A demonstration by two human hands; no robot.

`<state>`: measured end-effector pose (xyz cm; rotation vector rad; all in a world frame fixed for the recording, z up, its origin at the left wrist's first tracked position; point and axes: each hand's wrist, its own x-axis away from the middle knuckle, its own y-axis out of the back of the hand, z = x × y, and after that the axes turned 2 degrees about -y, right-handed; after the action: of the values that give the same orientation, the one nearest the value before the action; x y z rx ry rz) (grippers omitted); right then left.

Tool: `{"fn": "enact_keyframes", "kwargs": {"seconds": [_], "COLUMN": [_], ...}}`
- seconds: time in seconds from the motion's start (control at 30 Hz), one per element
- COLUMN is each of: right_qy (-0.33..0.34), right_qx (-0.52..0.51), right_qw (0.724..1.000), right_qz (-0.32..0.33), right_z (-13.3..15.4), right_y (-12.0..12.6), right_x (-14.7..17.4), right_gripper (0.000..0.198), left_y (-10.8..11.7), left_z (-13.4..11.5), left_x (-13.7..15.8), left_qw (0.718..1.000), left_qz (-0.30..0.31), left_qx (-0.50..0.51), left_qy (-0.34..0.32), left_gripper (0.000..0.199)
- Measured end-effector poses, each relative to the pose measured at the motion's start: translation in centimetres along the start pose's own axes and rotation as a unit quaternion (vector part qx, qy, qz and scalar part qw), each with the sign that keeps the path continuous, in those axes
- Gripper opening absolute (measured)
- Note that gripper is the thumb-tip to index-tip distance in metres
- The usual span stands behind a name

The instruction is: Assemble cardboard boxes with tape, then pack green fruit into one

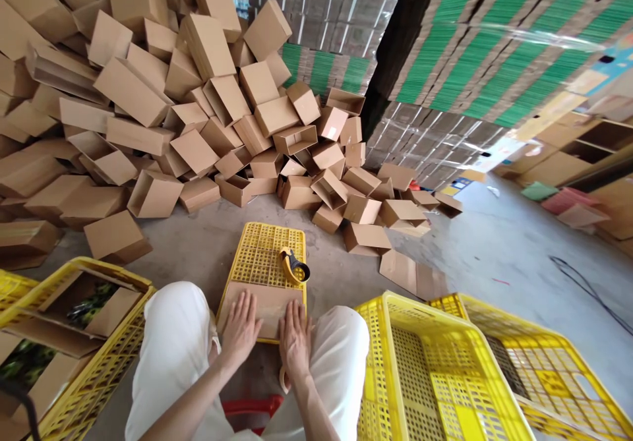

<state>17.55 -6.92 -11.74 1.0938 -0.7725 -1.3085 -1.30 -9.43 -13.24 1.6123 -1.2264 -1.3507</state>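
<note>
Between my knees stands an upturned yellow plastic crate, its grid base serving as a surface. A brown cardboard piece, flat on top as far as I can see, lies across the near end of it. My left hand rests palm down on the cardboard's left part, fingers stretched out. On the right part lies my right hand, also flat with fingers extended. Just beyond the cardboard, a yellow and black tape dispenser sits on the crate, apart from both hands.
A large heap of cardboard boxes fills the floor ahead. At left, a yellow crate holds open boxes with dark green contents. Two yellow crates, the nearer crate and another crate, stand at right. Wrapped cardboard stacks rise behind.
</note>
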Motion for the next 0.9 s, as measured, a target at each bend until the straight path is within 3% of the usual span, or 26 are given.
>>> {"fn": "enact_keyframes", "kwargs": {"seconds": [0.1, 0.17, 0.37, 0.63, 0.73, 0.9], "right_qy": [0.054, 0.071, 0.099, 0.081, 0.078, -0.003], "right_qx": [0.021, 0.019, 0.02, 0.012, 0.012, 0.05], "right_qw": [0.998, 0.997, 0.995, 0.993, 0.994, 0.998], "right_qz": [0.016, 0.023, 0.024, 0.082, 0.076, 0.044], "right_z": [1.6, 2.2, 2.5, 4.3, 3.7, 1.2], "right_y": [0.2, 0.4, 1.7, 2.7, 2.5, 2.1], "right_x": [1.1, 1.7, 2.3, -1.8, -1.9, -0.9], "right_gripper": [0.056, 0.057, 0.061, 0.053, 0.052, 0.058], "left_y": [0.0, 0.1, 1.7, 2.0, 2.4, 3.3], "left_z": [-3.2, -4.1, -1.8, -2.1, -0.8, 4.8], "left_x": [0.9, 1.3, 1.0, -0.1, -0.6, -1.2], "left_qw": [0.999, 0.998, 0.992, 0.995, 0.997, 0.998], "left_qz": [0.004, 0.01, 0.043, 0.041, 0.04, 0.044], "left_qx": [-0.002, 0.003, 0.037, 0.02, 0.012, -0.028], "left_qy": [-0.045, -0.064, -0.11, -0.085, -0.063, 0.019], "left_gripper": [0.061, 0.064, 0.056, 0.055, 0.052, 0.054]}}
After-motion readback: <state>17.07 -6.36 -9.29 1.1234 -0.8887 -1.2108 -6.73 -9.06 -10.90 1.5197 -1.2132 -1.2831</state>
